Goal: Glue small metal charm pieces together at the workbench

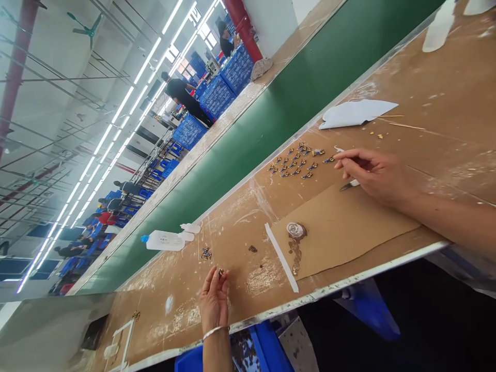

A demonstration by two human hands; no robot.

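Observation:
My left hand (214, 298) rests near the front edge of the brown worktable (445, 129), fingers pinched on a tiny dark part (220, 271). My right hand (374, 173) lies further right, closed around a thin white-handled tool (351, 184) whose dark tip points left. Its fingertips almost touch several small blue and gold parts (296, 161) laid out in rows. A few loose parts (206, 253) lie just beyond my left hand.
A cardboard sheet (341, 227) carries a small round tin (296, 230), with a white strip (281, 257) beside it. A white bottle (165, 241) lies on its side. White paper (354, 112) sits further back. A green conveyor belt (279, 103) runs behind. People work in the distance.

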